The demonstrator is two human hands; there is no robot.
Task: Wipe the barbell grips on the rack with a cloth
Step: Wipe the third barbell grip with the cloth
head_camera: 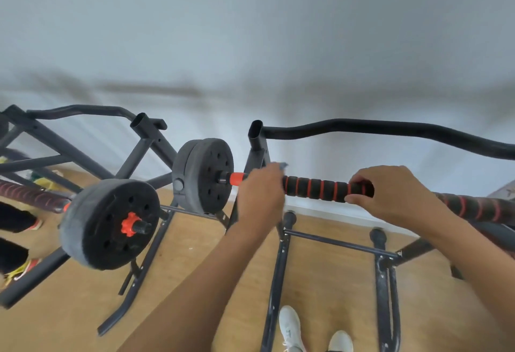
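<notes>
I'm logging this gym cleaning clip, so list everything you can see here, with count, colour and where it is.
barbell grip: one, black foam with red rings, on the bar between the two hands
cloth: one, grey-blue, only a corner shows above the left hand
weight plates: one pair, black, at the bar's left end
orange collar: one, on the bar between the plates and the left hand
second barbell: one, black plates with an orange nut, lower left
rack: black metal frame, under and behind the bars
floor: wood, light brown
wall: white, behind
shoes: two, white, bottom centre
left hand: on the bar, holds the cloth
right hand: grips the bar to the right
</notes>
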